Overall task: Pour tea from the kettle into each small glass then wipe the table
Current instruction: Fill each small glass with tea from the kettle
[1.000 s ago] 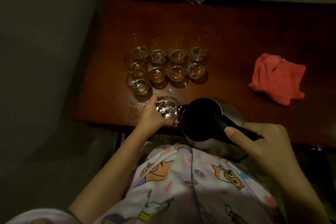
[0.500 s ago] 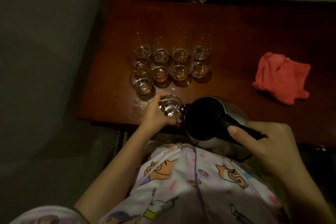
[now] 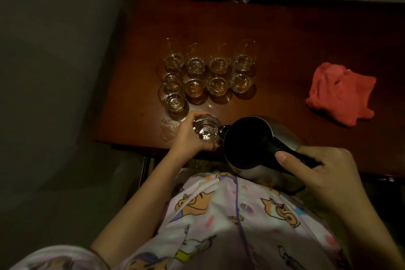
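left hand (image 3: 186,138) wrapped around a small glass (image 3: 206,130) at the table's (image 3: 295,39) near edge, right hand (image 3: 324,173) clenching the handle of a tilted kettle (image 3: 252,144), spout touching the glass rim from 3 o'clock, cluster of glasses (image 3: 208,74) at 12 o'clock, red cloth (image 3: 341,94) at 2 o'clock

You're in what looks like a home, though the light is too dim to be sure of the room. You sit in cartoon-print pyjamas (image 3: 230,215) at a small dark wooden table (image 3: 295,35) pushed near a plain wall (image 3: 54,50). On it stand small tea glasses (image 3: 208,74), a kettle (image 3: 258,144) and a crumpled red cloth (image 3: 341,92).
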Action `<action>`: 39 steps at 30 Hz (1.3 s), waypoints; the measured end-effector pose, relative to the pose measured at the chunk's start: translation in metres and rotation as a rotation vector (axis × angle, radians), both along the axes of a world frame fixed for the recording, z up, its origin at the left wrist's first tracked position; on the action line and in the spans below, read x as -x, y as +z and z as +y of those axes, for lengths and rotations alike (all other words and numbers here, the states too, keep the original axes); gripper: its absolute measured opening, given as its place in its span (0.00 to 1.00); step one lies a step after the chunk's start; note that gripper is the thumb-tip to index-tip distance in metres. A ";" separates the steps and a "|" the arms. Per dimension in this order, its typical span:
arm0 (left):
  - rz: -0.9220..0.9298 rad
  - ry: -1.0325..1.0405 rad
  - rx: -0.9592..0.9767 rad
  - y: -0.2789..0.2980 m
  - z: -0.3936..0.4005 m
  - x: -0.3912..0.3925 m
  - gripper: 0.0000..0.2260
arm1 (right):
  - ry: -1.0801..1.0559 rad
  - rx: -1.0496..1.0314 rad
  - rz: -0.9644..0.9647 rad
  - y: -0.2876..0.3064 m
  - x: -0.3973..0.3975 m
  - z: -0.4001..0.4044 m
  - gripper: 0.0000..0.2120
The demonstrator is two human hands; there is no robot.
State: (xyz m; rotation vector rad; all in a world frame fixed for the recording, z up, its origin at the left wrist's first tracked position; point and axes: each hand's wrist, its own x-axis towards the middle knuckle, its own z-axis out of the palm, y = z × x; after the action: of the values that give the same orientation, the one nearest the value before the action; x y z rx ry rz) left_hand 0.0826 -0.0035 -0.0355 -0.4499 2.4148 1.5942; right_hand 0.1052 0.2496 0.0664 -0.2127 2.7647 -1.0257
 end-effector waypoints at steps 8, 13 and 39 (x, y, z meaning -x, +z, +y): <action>-0.008 0.013 -0.001 0.000 -0.001 0.001 0.36 | -0.050 0.097 -0.007 -0.002 -0.005 -0.001 0.28; -0.012 0.047 -0.003 0.001 -0.006 0.000 0.35 | -0.157 0.240 -0.066 -0.012 -0.008 -0.006 0.28; 0.001 0.447 0.076 -0.028 -0.072 -0.017 0.35 | -0.260 0.545 -0.032 -0.035 0.019 -0.053 0.25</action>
State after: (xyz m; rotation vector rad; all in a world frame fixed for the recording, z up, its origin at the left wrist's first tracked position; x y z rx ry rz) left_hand 0.0998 -0.0758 -0.0639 -1.0661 2.5035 1.6577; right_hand 0.0862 0.1965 0.0318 0.0962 2.4632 -1.8168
